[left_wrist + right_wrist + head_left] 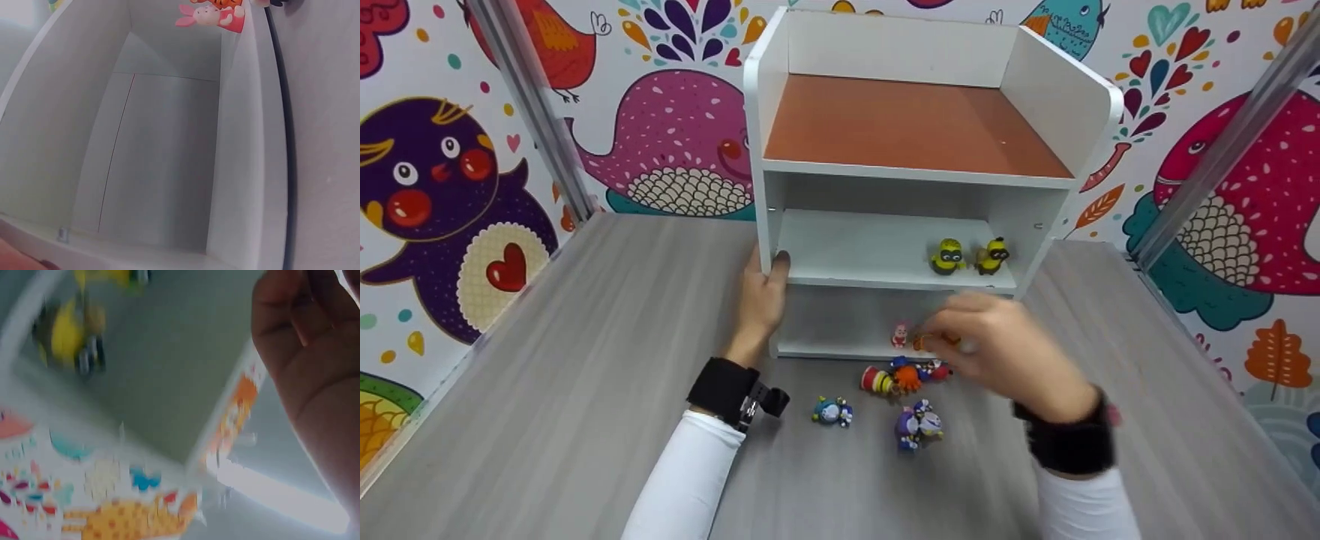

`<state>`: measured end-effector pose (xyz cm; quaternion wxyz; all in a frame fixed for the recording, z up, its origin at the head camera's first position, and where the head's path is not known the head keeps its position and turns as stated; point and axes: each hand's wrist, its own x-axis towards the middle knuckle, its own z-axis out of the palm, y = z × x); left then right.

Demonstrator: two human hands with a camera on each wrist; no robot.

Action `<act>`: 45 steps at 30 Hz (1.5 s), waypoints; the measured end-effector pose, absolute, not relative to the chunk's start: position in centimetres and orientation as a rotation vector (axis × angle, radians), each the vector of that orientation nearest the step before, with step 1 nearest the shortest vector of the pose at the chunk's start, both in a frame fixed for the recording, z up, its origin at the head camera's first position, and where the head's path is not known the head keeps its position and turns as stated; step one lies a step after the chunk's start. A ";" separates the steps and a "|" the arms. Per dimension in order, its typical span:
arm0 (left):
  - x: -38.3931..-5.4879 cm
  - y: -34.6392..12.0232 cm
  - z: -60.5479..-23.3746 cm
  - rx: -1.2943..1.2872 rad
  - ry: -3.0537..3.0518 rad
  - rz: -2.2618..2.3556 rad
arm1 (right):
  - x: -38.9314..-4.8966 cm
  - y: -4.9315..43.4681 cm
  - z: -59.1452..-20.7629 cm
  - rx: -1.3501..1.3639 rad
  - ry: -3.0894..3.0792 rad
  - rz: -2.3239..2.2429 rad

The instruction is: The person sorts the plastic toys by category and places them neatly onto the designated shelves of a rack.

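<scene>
My left hand point(763, 296) grips the left side panel of a white shelf unit point(919, 171), thumb at its front edge. In front of the bottom shelf is my right hand point(997, 345), fingers bent, fingertips at an orange figurine point(919, 343); I cannot tell whether they hold anything. A small pink figurine point(899, 335) stands beside it on the bottom shelf; the left wrist view shows the pink figurine point(216, 16) next to the orange one point(225, 3). Two yellow minion figurines point(947, 257) stand on the middle shelf at right.
Several colourful figurines point(907, 377) lie on the grey table point(660, 300) just before the shelf. Nearer lie a purple and white figurine cluster point(919, 425) and a blue and white one point(832, 411). Walls with printed animals enclose the table; the unit's top is brown point(915, 127).
</scene>
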<state>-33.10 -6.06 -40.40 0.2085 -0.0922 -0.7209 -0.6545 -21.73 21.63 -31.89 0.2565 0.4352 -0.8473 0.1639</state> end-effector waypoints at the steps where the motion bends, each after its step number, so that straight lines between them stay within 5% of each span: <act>1: -33.1 -6.1 -40.4 -0.251 -2.006 -1.818 | -22.2 20.7 -32.6 1.230 -2.351 0.433; 5: -33.0 -6.1 -40.5 -0.225 -2.022 -1.811 | -24.0 17.8 -35.5 1.344 -2.619 0.356; 15: -33.0 -6.0 -40.5 -0.194 -2.036 -1.802 | -25.7 15.9 -39.9 1.136 -2.993 0.105; 45: -33.0 -6.0 -40.1 -0.242 -1.986 -1.823 | -25.7 15.4 -40.0 1.255 -2.875 0.107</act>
